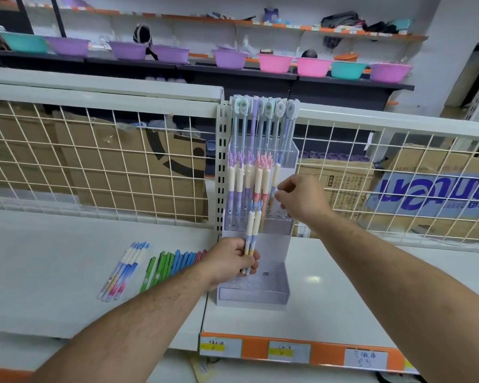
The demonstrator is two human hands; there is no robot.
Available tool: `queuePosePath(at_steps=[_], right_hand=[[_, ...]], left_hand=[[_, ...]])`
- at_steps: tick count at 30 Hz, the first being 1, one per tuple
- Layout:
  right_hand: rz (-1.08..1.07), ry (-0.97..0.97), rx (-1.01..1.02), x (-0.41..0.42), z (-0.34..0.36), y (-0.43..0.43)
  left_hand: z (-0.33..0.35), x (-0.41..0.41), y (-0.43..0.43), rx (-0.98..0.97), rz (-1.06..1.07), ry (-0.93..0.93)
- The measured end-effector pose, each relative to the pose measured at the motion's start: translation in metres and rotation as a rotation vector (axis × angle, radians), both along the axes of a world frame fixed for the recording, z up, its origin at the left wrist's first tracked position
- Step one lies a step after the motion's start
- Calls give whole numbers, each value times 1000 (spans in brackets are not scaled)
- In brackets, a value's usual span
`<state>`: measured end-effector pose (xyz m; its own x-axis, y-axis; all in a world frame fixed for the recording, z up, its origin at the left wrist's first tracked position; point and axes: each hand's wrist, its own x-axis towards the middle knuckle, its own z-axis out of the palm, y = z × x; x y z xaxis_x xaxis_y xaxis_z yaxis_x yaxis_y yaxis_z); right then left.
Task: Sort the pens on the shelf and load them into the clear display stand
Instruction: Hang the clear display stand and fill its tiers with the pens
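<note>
At stand [284, 284] — two pens [253, 226] in left hand [230, 262] | right hand [302, 197] maybe pinching pen [276, 174]

The stand [274, 284] is clear, glossy plastic with bright glints on its front ledge. The pens [257, 186] are smooth plastic, with matt pastel barrels and cream caps. The shelf [343, 294] is white, smooth and slightly shiny, like painted metal. The grid [94, 167] is cream coated wire. The boxes [138, 192] are matt brown cardboard. The basins [275, 63] are glossy plastic. The labels [365, 358] are paper.
</note>
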<state>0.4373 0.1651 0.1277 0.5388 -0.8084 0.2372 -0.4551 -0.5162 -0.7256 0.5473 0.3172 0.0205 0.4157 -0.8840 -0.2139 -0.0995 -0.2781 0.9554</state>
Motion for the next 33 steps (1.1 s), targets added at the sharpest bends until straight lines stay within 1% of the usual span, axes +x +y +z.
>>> queuePosePath(at_steps=[2, 3, 6, 8, 10, 14, 19, 22, 26, 29, 33], right_hand=[[20, -32, 49, -9, -3, 7], [68, -20, 105, -14, -5, 11], [296, 107, 250, -25, -11, 24], [379, 144, 256, -29, -16, 32], [391, 115, 249, -31, -19, 37], [350, 25, 250, -35, -10, 37], [142, -194, 172, -38, 14, 19], [51, -251, 96, -32, 21, 11], [-4, -240, 28, -17, 20, 5], [-14, -161, -53, -10, 16, 5], [6, -66, -81, -6, 11, 7]], left_hand=[[2, 0, 1, -12, -6, 13], [3, 0, 1, -20, -9, 13], [8, -2, 1, -47, -34, 19], [11, -5, 1, -63, -66, 35], [15, -8, 0, -73, -101, 31], [19, -6, -3, -100, -113, -36], [10, -1, 2, -24, -41, -115], [4, 0, 4, 3, -29, -131], [6, 1, 1, 16, -31, -172], [7, 2, -1, 17, -30, -178], [6, 4, -2, 14, -23, -164]])
